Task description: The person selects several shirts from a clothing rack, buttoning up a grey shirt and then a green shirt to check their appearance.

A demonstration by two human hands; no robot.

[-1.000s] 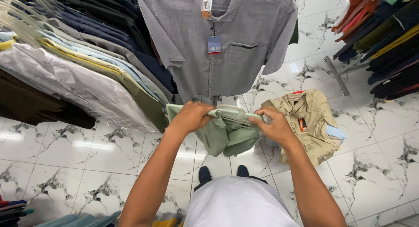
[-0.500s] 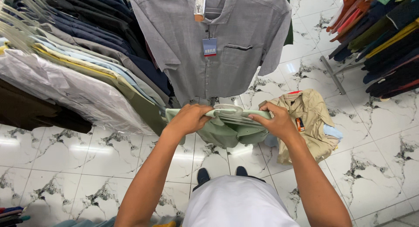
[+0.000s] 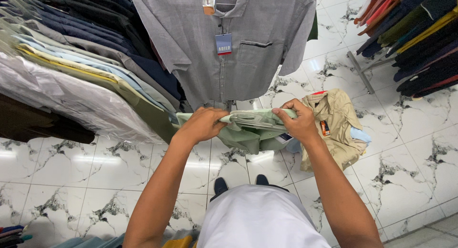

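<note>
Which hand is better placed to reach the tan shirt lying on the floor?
Right, probably. The right hand grips the green shirt just beside the tan shirt; the left hand is on the far side.

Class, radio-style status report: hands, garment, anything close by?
Left hand and right hand both gripping green shirt. Grey shirt hangs just behind. Tan shirt on floor beside.

Pale green shirt (image 3: 253, 129); grey hanging shirt (image 3: 229, 43); tan shirt (image 3: 336, 119); white floor (image 3: 405, 148), dark-veined marble pattern.
</note>
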